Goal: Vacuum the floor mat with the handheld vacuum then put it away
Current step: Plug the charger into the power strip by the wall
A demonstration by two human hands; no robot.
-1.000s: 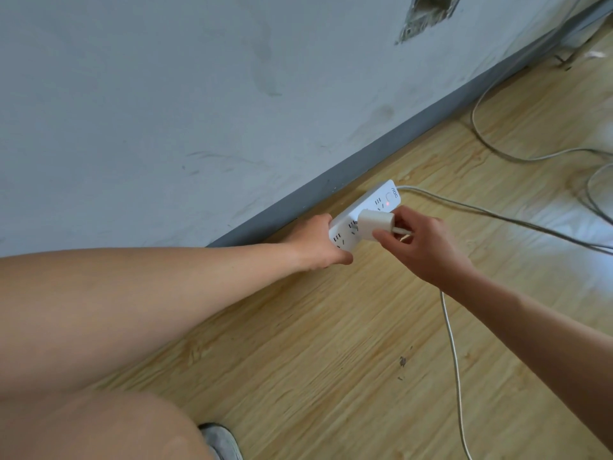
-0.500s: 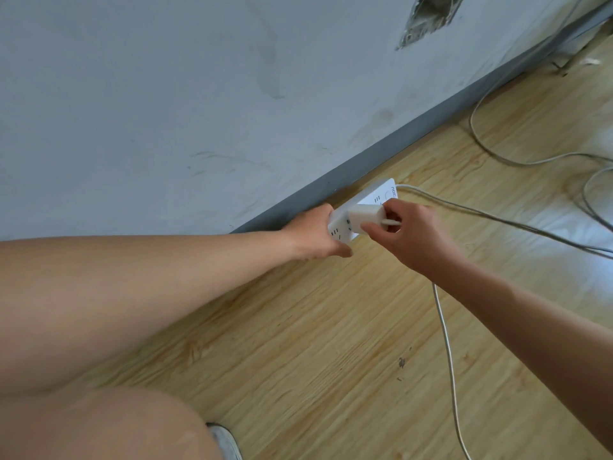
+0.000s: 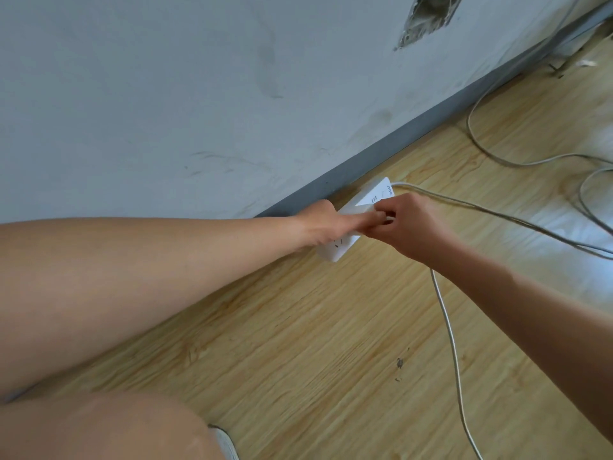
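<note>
White power strip (image 3: pixel 336 252) held by left hand (image 3: pixel 323 227); right hand (image 3: pixel 409 227) pinches plug (image 3: pixel 360 210).

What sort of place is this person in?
Likely a home or office room, rather worn: wood-look floor, scuffed wall with a hole, and a power strip by the baseboard with loose cables.

- A pale grey wall (image 3: pixel 166 94), scuffed and smudged, fills the upper view.
- A darker grey baseboard (image 3: pixel 414 141) runs along the wall's foot.
- A rough hole (image 3: pixel 428 18) gapes in the wall, high above the baseboard.
- A light wood-grain floor (image 3: pixel 315 343) spreads below the baseboard, with bright glare (image 3: pixel 547 260) to the right.
</note>
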